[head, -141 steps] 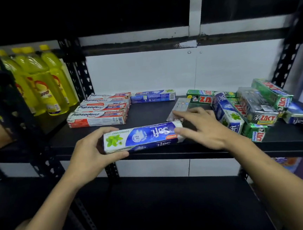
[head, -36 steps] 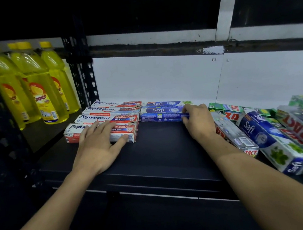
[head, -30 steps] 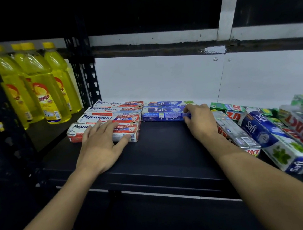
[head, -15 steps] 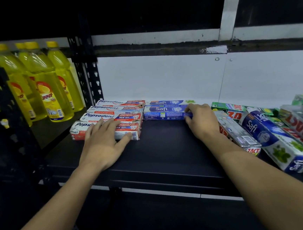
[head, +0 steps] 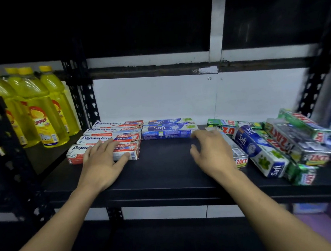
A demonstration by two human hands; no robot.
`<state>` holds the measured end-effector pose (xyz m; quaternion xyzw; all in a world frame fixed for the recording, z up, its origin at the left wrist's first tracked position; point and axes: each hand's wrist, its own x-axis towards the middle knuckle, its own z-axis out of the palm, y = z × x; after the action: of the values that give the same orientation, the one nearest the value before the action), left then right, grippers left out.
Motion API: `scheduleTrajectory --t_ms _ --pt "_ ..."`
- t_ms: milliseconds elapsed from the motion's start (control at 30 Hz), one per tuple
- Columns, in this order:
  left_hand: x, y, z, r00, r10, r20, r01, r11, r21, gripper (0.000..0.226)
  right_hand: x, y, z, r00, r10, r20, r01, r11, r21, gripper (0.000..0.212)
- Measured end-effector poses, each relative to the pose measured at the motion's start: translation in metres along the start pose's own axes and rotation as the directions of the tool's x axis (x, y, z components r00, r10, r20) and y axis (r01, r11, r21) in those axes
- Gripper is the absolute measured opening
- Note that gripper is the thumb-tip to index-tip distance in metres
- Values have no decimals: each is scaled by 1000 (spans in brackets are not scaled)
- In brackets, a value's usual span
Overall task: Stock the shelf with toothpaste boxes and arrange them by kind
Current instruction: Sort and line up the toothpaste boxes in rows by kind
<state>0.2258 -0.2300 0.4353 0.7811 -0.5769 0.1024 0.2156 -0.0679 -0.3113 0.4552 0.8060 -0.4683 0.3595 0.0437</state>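
Note:
Several red-and-white Pepsodent boxes (head: 119, 137) lie in rows at the back left of the black shelf (head: 164, 171). My left hand (head: 102, 163) rests flat on the front Pepsodent box, fingers straight. Blue Safi boxes (head: 168, 131) lie stacked right of them against the back wall. My right hand (head: 211, 153) hovers just off their right end, fingers loosely spread, holding nothing. A jumbled heap on the right holds green Zact boxes (head: 293, 134) and another Safi box (head: 261, 153).
Yellow dish-soap bottles (head: 39, 108) stand on the neighbouring shelf at the left, behind a black perforated upright (head: 84, 104). Another upright (head: 309, 90) rises at the back right. The shelf's front edge (head: 167, 199) runs below my wrists, with a lower shelf beneath.
My right hand has let go of the Safi stack's right end and drawn back toward me and slightly right. My left hand stays on the Pepsodent boxes.

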Motion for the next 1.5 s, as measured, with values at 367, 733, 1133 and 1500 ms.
scheduleTrajectory --t_ms 367,733,1133,1500 --pt "-22 60 -10 929 358 -89 -366 925 -100 61 -88 52 -98 992 69 -107 -92 968 -232 20" --pt "-16 156 29 904 279 324 -224 954 -197 70 -111 73 -80 995 96 22 -71 857 -510 61" --pt "-17 156 28 906 238 350 -163 959 -231 70 -157 69 -88 904 138 -404 -146 989 11 35" --pt "-19 158 25 908 219 358 -144 964 -225 70 -166 70 -100 819 532 -216 -414 808 420 50"
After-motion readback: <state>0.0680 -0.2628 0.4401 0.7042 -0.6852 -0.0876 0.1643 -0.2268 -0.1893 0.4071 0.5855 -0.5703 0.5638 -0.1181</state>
